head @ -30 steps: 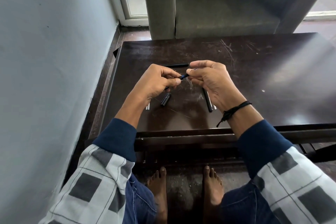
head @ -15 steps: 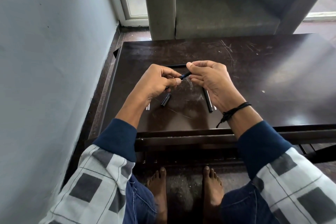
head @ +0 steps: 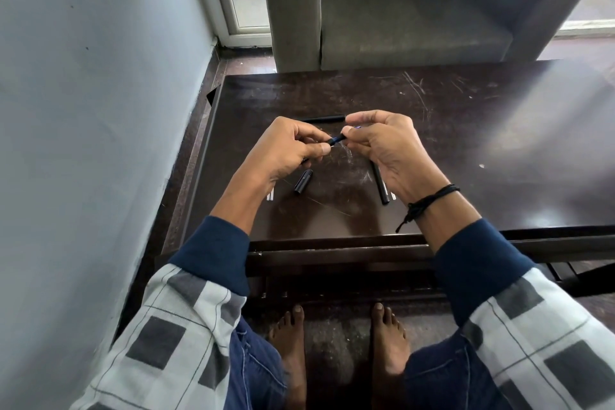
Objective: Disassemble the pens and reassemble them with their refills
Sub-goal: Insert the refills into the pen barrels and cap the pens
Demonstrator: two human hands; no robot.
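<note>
Above the dark wooden table [head: 466,150], my left hand [head: 286,150] and my right hand [head: 386,146] both pinch a short dark pen piece [head: 336,139] between their fingertips. A bit of blue shows at its right end, mostly hidden by my fingers. On the table lie a black pen cap [head: 303,181] below my left hand, a long black barrel [head: 381,185] partly under my right hand, and another black barrel [head: 324,118] just beyond my fingers. Thin pale refills [head: 270,194] lie by my left wrist, and another pale refill [head: 393,195] shows by my right wrist.
A grey wall [head: 100,110] runs close along the table's left side. A grey armchair [head: 399,10] stands right behind the far edge. The table's right half bears only scratches and a small white speck [head: 481,165]. My bare feet [head: 339,343] are under the near edge.
My two hands stay together on the small pen piece; my right fingers have shifted slightly around it. The parts on the table have not moved.
</note>
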